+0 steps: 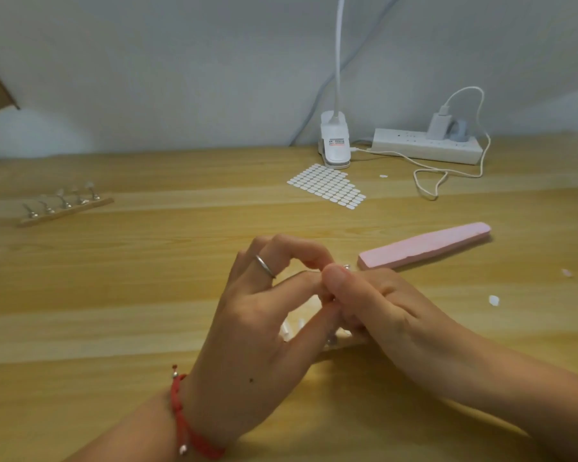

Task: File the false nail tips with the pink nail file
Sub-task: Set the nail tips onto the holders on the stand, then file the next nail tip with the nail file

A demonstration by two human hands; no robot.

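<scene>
On the counter (147, 295), just short of the pink nail file (424, 245), the left hand (264, 315) and right hand (381, 305) meet with fingers curled. Their thumbs and forefingers pinch something small that they hide, likely one of the false nail tips (289, 330) showing white under the left hand. The file lies flat and untouched, so this looks like readying a tip. Next, the right hand must let go and take the file.
</scene>
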